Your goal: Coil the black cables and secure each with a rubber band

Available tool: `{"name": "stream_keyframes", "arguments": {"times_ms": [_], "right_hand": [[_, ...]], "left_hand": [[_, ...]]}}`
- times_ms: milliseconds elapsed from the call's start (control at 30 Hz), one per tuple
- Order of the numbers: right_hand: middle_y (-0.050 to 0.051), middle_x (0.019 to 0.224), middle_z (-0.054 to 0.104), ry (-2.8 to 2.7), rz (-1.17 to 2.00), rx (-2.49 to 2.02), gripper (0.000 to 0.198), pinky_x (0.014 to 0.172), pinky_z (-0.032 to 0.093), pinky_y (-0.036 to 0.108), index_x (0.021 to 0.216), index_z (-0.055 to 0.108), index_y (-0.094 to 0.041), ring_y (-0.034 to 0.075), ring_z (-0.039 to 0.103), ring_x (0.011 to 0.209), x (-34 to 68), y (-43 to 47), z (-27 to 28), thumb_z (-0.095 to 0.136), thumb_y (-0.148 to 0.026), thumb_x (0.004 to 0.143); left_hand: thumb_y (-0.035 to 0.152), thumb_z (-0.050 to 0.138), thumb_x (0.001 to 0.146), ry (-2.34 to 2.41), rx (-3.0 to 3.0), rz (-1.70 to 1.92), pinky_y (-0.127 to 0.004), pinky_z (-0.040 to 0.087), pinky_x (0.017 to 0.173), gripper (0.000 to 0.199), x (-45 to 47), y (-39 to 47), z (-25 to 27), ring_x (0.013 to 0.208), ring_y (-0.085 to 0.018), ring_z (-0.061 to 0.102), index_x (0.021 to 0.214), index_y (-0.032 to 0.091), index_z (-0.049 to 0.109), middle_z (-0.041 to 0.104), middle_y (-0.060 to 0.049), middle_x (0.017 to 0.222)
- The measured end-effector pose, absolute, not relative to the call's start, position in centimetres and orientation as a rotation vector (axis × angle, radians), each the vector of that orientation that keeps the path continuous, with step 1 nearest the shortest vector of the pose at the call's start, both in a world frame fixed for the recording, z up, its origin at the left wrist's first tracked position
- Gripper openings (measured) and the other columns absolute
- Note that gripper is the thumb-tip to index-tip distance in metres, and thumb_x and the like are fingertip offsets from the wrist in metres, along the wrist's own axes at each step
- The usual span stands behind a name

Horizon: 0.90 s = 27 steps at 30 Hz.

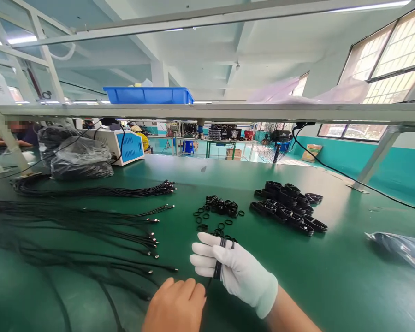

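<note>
My right hand (238,267), in a white glove, is closed with the thumb pressed over black cable (217,269) wound in loops across its fingers. A small black ring (233,245) shows by the thumb and forefinger. Lower left of it is my bare left hand (176,304), back up and fingers curled; a dark stretch of cable runs from the loops toward its fingertips, which are hidden. Just beyond the glove lies a pile of small black rings (223,206). To the left, loose black cables (124,230) with metal plugs spread across the green table (263,290).
Coiled black cables (288,205) are heaped at the right. A clear plastic bag (401,249) lies at the right edge. Bagged goods (81,157) and a white-and-blue machine (124,145) stand at the back left. A shelf (228,112) with a blue tray (148,95) crosses overhead.
</note>
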State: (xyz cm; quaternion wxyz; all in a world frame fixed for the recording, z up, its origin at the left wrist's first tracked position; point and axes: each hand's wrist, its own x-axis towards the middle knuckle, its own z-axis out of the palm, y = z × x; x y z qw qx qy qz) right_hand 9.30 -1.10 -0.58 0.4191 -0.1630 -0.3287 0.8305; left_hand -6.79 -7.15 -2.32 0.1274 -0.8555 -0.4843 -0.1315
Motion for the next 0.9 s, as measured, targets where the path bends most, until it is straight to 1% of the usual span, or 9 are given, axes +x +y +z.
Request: {"name": "stream_keyframes", "arguments": {"times_ms": [67,200,367,433,533,600,700,800,900], "right_hand": [[0.008,0.093,0.062,-0.862,2.08,-0.544,0.048,0.083,0.038,0.037,0.104,0.059,-0.015,0.017,0.058,0.083,9.1,-1.4,-1.3,0.078,-0.03,0.063],[0.01,0.084,0.064,-1.027,2.288,-0.463,0.042,0.075,0.042,0.034,0.098,0.063,-0.007,0.016,0.06,0.074,8.9,-2.4,-2.4,0.075,-0.032,0.067],[0.015,0.088,0.067,-1.036,2.582,-0.282,0.047,0.084,0.039,0.047,0.107,0.062,-0.006,0.026,0.063,0.085,8.7,-3.5,-3.1,0.073,-0.027,0.066],[0.015,0.086,0.067,-1.037,2.598,-0.239,0.046,0.086,0.037,0.048,0.107,0.062,-0.005,0.025,0.063,0.083,8.3,-3.7,-3.1,0.072,-0.025,0.067],[0.008,0.083,0.065,-0.883,2.537,-0.186,0.044,0.078,0.039,0.039,0.103,0.063,-0.012,0.019,0.06,0.075,7.6,-3.8,-2.4,0.075,-0.026,0.063],[0.003,0.078,0.06,-0.728,2.407,-0.157,0.045,0.069,0.038,0.031,0.099,0.062,-0.016,0.015,0.055,0.07,7.2,-3.5,-1.7,0.078,-0.029,0.059],[0.0,0.073,0.056,-0.647,2.194,-0.188,0.036,0.064,0.037,0.029,0.091,0.061,-0.017,0.013,0.051,0.067,7.5,-2.5,-1.1,0.078,-0.031,0.061],[0.006,0.094,0.064,-0.626,2.066,-0.366,0.041,0.081,0.041,0.037,0.1,0.06,-0.018,0.019,0.059,0.086,8.2,-1.6,-1.2,0.076,-0.032,0.065],[0.013,0.116,0.06,-0.614,2.007,-0.552,0.058,0.096,0.036,0.044,0.113,0.056,-0.016,0.026,0.058,0.104,8.6,-1.3,-1.7,0.077,-0.035,0.063]], "left_hand": [[0.009,0.045,0.082,-1.421,-2.532,-0.347,-0.029,0.032,0.057,0.022,-6.2,-7.1,-0.8,0.057,-0.016,0.056,0.069,0.021,0.057,0.062,0.002,0.066],[0.018,0.06,0.076,-1.549,-2.751,-0.334,-0.025,0.033,0.059,0.005,-7.2,-5.8,3.2,0.064,-0.014,0.056,0.072,0.021,0.059,0.063,0.004,0.071],[0.027,0.07,0.062,-2.064,-3.235,-0.815,-0.018,0.033,0.05,0.015,-9.1,-3.5,4.2,0.057,-0.009,0.048,0.068,0.019,0.06,0.057,0.007,0.062],[0.029,0.069,0.061,-2.213,-3.276,-1.022,-0.018,0.034,0.049,0.017,-9.1,-3.1,2.7,0.055,-0.01,0.047,0.067,0.016,0.059,0.057,0.006,0.059],[0.027,0.05,0.076,-2.161,-3.095,-1.139,-0.021,0.037,0.053,0.018,-9.0,-3.3,0.1,0.06,-0.012,0.05,0.064,0.015,0.056,0.058,0.002,0.062],[0.023,0.04,0.08,-2.084,-2.97,-1.054,-0.023,0.038,0.056,0.023,-9.2,-3.9,-1.1,0.065,-0.014,0.053,0.065,0.017,0.055,0.061,-0.001,0.067],[0.02,0.031,0.087,-2.11,-2.714,-0.689,-0.024,0.04,0.061,0.03,-9.3,-5.0,-1.7,0.071,-0.016,0.06,0.075,0.021,0.059,0.066,0.0,0.079],[0.016,0.03,0.09,-2.006,-2.545,-0.377,-0.023,0.041,0.061,0.032,-8.5,-6.2,-1.9,0.072,-0.015,0.063,0.084,0.024,0.06,0.067,0.0,0.082],[0.009,0.033,0.087,-1.773,-2.509,-0.227,-0.026,0.04,0.059,0.031,-7.1,-7.1,-2.4,0.064,-0.017,0.062,0.079,0.023,0.06,0.066,0.0,0.074]]}}
